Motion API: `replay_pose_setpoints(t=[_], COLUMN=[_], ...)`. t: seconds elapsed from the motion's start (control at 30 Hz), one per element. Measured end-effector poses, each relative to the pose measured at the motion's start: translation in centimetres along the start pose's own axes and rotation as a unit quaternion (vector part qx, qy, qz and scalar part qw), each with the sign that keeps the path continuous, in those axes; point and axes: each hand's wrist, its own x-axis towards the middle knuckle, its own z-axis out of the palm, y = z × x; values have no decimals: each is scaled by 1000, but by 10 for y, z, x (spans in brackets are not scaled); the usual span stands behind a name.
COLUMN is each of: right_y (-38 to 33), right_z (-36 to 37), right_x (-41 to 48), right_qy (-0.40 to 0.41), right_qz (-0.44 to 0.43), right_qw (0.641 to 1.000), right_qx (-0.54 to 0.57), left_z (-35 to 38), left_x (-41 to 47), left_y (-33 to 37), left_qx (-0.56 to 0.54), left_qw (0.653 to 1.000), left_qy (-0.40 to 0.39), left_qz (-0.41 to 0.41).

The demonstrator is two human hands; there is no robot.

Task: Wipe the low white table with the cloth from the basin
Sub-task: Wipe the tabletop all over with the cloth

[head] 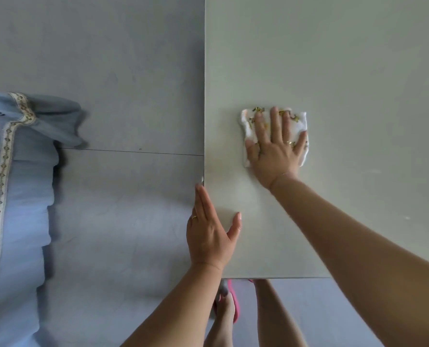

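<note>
The low white table (346,71) fills the right half of the head view, its left edge running straight up the middle. A folded white cloth (248,126) with yellow-green print lies on it, a short way in from that edge. My right hand (274,151) presses flat on the cloth with fingers spread. My left hand (212,234) rests on the table's left edge near the front corner, fingers straight along the edge and thumb lying on the top. It holds nothing.
Grey floor tiles (120,96) lie left of the table. Pale blue bedding (10,196) with a patterned gold trim runs down the far left. My feet in a pink slipper (236,311) show below the table's front edge.
</note>
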Motion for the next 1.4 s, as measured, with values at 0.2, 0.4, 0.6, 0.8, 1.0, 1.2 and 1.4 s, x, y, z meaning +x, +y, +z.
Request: replay_pose_setpoints(t=[0.2, 0.4, 0.6, 0.8, 1.0, 1.2, 1.4], right_y=[-27, 6, -31, 24, -7, 27, -29], right_z=[8, -7, 3, -21, -15, -38, -19], right_x=[-30, 32, -15, 64, 40, 118, 70], right_qy=[-37, 10, -44, -5, -45, -16, -70], right_qz=[-298, -37, -313, -76, -317, -33, -311], right_qw=[949, 999, 945, 996, 941, 999, 946], right_qx=[-90, -17, -89, -39, -114, -26, -64], left_z=[-2, -2, -1, -10, -26, -9, 5], left_x=[1, 1, 2, 19, 105, 143, 139], left_y=[2, 4, 4, 0, 47, 65, 60], left_qx=[5, 6, 40, 66, 46, 78, 101], left_qw=[1000, 1000, 999, 997, 992, 994, 990], left_qy=[-5, -12, -21, 23, 116, 76, 97], left_qz=[1, 1, -5, 27, 29, 21, 19])
